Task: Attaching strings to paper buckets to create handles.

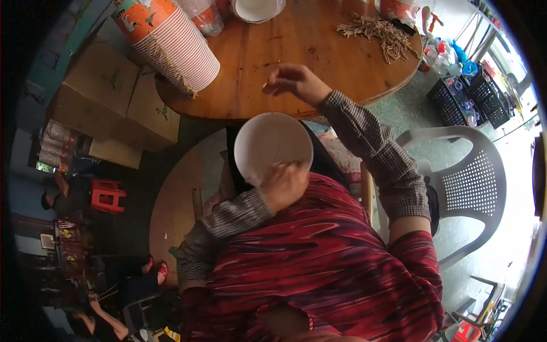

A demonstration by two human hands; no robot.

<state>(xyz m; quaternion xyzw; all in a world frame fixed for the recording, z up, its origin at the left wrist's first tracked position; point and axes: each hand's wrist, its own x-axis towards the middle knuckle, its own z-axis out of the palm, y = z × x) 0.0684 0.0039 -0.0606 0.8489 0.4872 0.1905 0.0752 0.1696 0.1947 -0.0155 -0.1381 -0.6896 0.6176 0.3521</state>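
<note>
A white round paper tub [272, 142] rests in my lap, its pale inside facing up. My left hand [285, 185] is closed over its near rim, fingers reaching inside. Above the table's near edge, my right hand [299, 82] is raised, apart from the tub. Its fingers are loosely bent with gaps between them, and I make out nothing held. At the table's left edge leans a tall stack of orange-and-white paper tubs [171, 45], with tan twisted cords [171, 68] lying along its side.
The wooden table [250, 62] carries a heap of tan cords [379, 34] and a wrapped white bowl-like stack [256, 8]. Cardboard boxes [108, 85] stand left. At right are a grey plastic chair [473, 176] and black crates [450, 102]. Other people sit at far left near a red stool [107, 195].
</note>
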